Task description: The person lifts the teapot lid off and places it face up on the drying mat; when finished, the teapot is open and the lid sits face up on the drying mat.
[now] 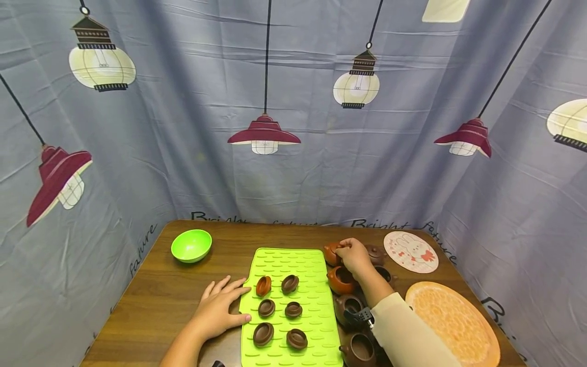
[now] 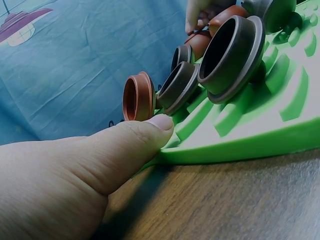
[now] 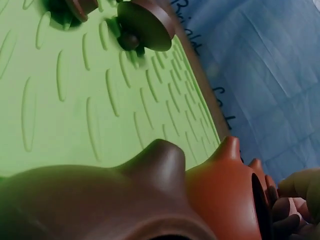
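My left hand (image 1: 219,313) lies with spread fingers at the left edge of a green silicone mat (image 1: 316,265). In the left wrist view its thumb touches the mat's rim near a reddish-brown teapot lid (image 2: 139,97). Several dark brown lids (image 1: 263,334) lie upturned on that mat. My right hand (image 1: 354,255) reaches to the far teapots, its thumb and fingers pinching the lid atop an orange-brown teapot (image 1: 331,254); the fingers mostly hide this lid. Just nearer stands a lidless orange-brown teapot (image 1: 337,281). Beside the hand is a dark brown teapot (image 1: 376,253) with its lid on.
More lidless dark teapots (image 1: 359,350) stand along the mat's right side, partly under the right forearm. A green bowl (image 1: 191,245) sits at the back left. A round rabbit-print mat (image 1: 410,252) and a large tan oval mat (image 1: 458,321) lie at the right. Curtains surround the table.
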{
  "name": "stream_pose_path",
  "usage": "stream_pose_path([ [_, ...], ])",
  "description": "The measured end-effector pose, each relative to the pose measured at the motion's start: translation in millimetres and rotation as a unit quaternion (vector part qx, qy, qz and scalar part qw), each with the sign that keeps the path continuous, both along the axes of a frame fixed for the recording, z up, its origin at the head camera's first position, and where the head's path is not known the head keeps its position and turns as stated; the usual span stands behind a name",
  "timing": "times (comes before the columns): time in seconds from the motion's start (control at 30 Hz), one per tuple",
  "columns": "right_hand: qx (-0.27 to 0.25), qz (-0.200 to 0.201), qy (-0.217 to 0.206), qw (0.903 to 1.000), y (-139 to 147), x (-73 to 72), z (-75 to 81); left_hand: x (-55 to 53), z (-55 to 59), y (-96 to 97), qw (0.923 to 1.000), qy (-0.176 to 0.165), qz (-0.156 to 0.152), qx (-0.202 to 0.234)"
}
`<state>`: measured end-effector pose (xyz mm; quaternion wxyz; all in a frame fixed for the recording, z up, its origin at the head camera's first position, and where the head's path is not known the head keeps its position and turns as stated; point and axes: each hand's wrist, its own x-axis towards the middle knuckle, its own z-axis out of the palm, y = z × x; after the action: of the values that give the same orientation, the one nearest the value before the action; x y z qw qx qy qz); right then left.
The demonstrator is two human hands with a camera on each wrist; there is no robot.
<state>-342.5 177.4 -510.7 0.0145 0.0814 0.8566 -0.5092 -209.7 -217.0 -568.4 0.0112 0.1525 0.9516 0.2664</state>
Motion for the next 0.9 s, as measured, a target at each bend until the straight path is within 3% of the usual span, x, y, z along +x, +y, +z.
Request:
stream_pose_path([
  [0.9, 0.046, -0.026, 0.015, 0.9985, -4.5, -1.6, 1.0, -1.4, -1.8, -0.6, 1.0000, 0.009, 0.001, -0.001],
])
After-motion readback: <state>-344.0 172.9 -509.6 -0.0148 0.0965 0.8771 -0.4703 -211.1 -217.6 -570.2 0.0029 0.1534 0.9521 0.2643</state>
